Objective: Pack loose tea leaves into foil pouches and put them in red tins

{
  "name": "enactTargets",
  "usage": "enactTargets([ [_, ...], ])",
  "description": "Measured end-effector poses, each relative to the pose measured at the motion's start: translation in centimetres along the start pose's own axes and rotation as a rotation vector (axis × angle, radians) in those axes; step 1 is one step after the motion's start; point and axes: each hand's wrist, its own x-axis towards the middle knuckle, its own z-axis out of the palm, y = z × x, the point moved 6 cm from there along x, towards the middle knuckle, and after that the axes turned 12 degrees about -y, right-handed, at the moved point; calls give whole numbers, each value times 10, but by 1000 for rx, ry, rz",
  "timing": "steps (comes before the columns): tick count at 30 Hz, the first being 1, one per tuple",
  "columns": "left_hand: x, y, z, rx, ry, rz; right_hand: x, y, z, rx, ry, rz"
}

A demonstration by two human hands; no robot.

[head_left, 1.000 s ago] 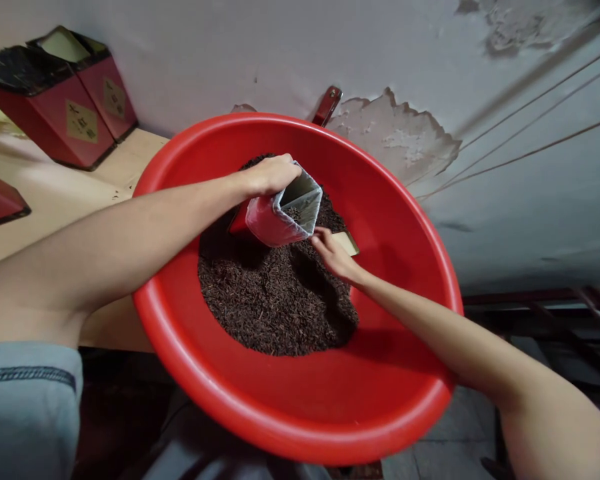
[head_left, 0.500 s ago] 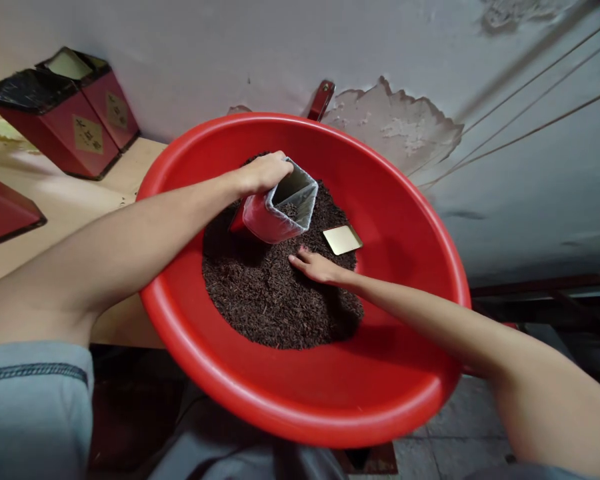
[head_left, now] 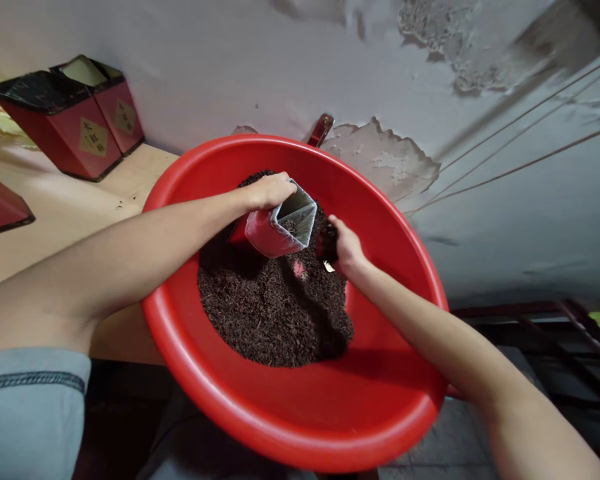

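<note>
A big red basin (head_left: 300, 453) holds a heap of dark dried tea leaves (head_left: 260, 313). Lying tilted on the heap is a red tea tin (head_left: 275, 240) with a clear plastic liner at its mouth and some leaves inside. My left hand (head_left: 273, 191) grips the tin by its upper rim. Just right of the tin's mouth, my right hand (head_left: 349, 248) is raised and curled around a clump of tea leaves (head_left: 329, 241). Below it shows a small piece of the pale metal lid (head_left: 329, 267), the remainder hidden behind the hand.
Two red tins (head_left: 75, 133) with yellow labels stand on the wooden table (head_left: 145, 167) at left. Part of another red tin (head_left: 3, 203) shows at the left edge. Behind the basin is a peeling wall (head_left: 205, 73), with cords (head_left: 505, 167) at right.
My right hand has risen from the heap toward the upper right, now holding tea leaves. A furrow and a pinkish spot show in the heap. The lid has become mostly covered.
</note>
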Motion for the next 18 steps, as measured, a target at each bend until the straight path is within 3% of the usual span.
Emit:
enactTargets([
  [4,0,0,-1,-38,25,20,2,-65,20,165,-56,-331],
  [7,1,-1,-3,-55,40,41,13,-92,37,202,-55,-500],
  [13,-1,0,-5,-52,30,96,50,-98,60,188,-29,-701],
  [18,0,2,-5,-51,7,114,51,-93,70,159,-71,-740],
])
